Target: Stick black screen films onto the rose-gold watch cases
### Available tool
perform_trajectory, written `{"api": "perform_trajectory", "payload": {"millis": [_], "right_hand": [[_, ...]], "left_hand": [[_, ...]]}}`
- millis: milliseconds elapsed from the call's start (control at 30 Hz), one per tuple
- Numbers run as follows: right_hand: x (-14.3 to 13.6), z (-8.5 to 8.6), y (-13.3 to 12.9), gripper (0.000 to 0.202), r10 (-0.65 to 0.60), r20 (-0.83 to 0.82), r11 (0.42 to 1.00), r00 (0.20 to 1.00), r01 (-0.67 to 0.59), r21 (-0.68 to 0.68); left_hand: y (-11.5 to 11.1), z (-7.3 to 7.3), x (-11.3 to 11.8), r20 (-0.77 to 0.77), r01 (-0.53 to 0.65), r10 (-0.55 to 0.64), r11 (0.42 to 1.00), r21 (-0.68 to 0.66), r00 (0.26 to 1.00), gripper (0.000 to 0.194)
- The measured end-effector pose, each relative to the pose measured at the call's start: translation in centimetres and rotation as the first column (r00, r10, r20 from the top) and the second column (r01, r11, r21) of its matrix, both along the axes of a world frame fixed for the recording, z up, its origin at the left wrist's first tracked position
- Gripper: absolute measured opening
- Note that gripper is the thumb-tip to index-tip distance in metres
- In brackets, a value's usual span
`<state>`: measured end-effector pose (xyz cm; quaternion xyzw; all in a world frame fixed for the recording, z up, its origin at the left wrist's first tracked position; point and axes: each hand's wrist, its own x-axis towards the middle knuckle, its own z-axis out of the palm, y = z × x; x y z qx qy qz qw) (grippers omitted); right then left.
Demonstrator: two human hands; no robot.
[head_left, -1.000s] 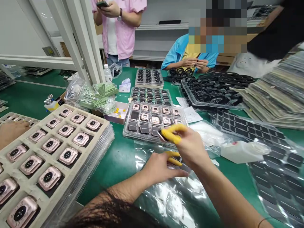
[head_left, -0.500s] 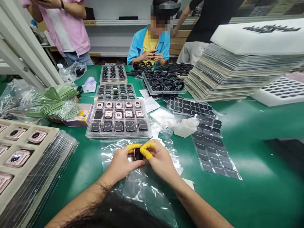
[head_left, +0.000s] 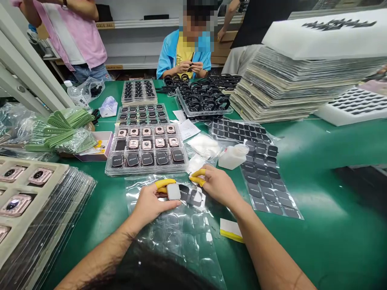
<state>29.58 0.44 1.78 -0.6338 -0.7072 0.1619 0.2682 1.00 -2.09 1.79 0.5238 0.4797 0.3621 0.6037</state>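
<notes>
My left hand (head_left: 152, 203), with yellow finger cots, grips a smartwatch case (head_left: 173, 191) by its edges; its screen faces me and shines pale. My right hand (head_left: 216, 183), also in yellow finger cots, is to the right of the watch and apart from it. Its fingers are pinched beside a crumpled white wipe (head_left: 196, 164); what is between the fingertips is too small to make out. Beneath both hands lies a clear plastic sheet (head_left: 184, 233), with dark square films (head_left: 196, 197) just right of the watch.
Beyond my hands stands a clear tray (head_left: 146, 168) of watch cases. A white bottle (head_left: 232, 156) and a sheet of black films (head_left: 269, 185) lie to the right. Tray stacks (head_left: 278, 88) rise at both sides. Across the table sits a person in blue (head_left: 167, 56).
My right hand has let go of the watch and moved right to the white wipe. The watch stays in my left hand, its screen now pale rather than dark. The view has shifted slightly.
</notes>
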Motion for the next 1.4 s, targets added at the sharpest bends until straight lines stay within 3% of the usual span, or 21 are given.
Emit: {"api": "perform_trajectory", "payload": {"millis": [100, 200, 333, 500, 600, 667, 700, 833, 900, 1033, 1167, 1400], "right_hand": [[-1.0, 1.2, -0.9, 0.021, 0.066, -0.180, 0.995, 0.981, -0.052, 0.085], [-3.5, 1.8, -2.3, 0.026, 0.327, -0.341, 0.943, 0.881, -0.281, 0.177], [-6.1, 1.1, -3.4, 0.018, 0.324, -0.280, 0.941, 0.903, -0.279, 0.190], [-5.7, 0.3, -2.6, 0.021, 0.466, -0.216, 0.882, 0.858, -0.428, 0.198], [-4.0, 0.4, -1.8, 0.022, 0.240, -0.078, 0.958, 0.968, -0.223, 0.181], [-2.6, 0.7, -1.6, 0.020, 0.074, -0.022, 0.972, 0.997, -0.067, 0.226], [-2.0, 0.9, -1.6, 0.021, 0.047, -0.041, 0.973, 0.998, -0.036, 0.230], [-1.5, 1.7, -2.3, 0.043, 0.145, -0.326, 0.988, 0.934, -0.154, 0.000], [-1.9, 2.0, -2.5, 0.050, 0.106, -0.483, 0.973, 0.869, -0.192, -0.131], [-2.2, 2.6, -2.2, 0.065, -0.046, -0.669, 0.953, 0.742, -0.168, -0.252], [-1.9, 2.9, -1.7, 0.078, -0.183, -0.716, 0.949, 0.674, -0.069, -0.307], [-2.5, 2.7, -1.5, 0.061, -0.187, -0.666, 0.975, 0.722, 0.055, -0.215]], "left_hand": [[-0.2, 0.2, 0.1, -0.040, 0.015, -0.013, 0.999, 0.038, 0.999, 0.061], [-0.4, 0.2, 0.2, -0.090, 0.054, -0.047, 0.995, 0.081, 0.995, 0.054], [-0.4, 0.2, 0.1, -0.100, 0.057, -0.049, 0.995, 0.079, 0.994, 0.050], [-0.5, 0.2, 0.2, -0.122, 0.045, -0.035, 0.996, 0.076, 0.992, 0.052], [-0.5, 0.2, 0.3, -0.064, -0.008, 0.011, 0.999, 0.045, 0.998, 0.052], [-0.5, 0.2, 0.4, -0.024, -0.051, 0.053, 0.997, 0.066, 0.998, 0.054], [-0.6, 0.2, 0.3, -0.024, -0.069, 0.072, 0.993, 0.100, 0.997, 0.053], [-0.8, 0.1, 0.1, -0.103, -0.109, 0.144, 0.952, 0.286, 0.984, 0.048], [-0.8, 0.0, -0.1, -0.119, -0.116, 0.164, 0.936, 0.331, 0.979, 0.046], [-0.7, -0.1, -0.4, -0.143, -0.118, 0.182, 0.923, 0.367, 0.973, 0.046], [-0.7, 0.1, -0.7, -0.206, -0.108, 0.198, 0.919, 0.379, 0.958, 0.043], [-0.5, 0.1, -0.4, -0.111, -0.141, 0.176, 0.952, 0.272, 0.978, 0.045]]}}
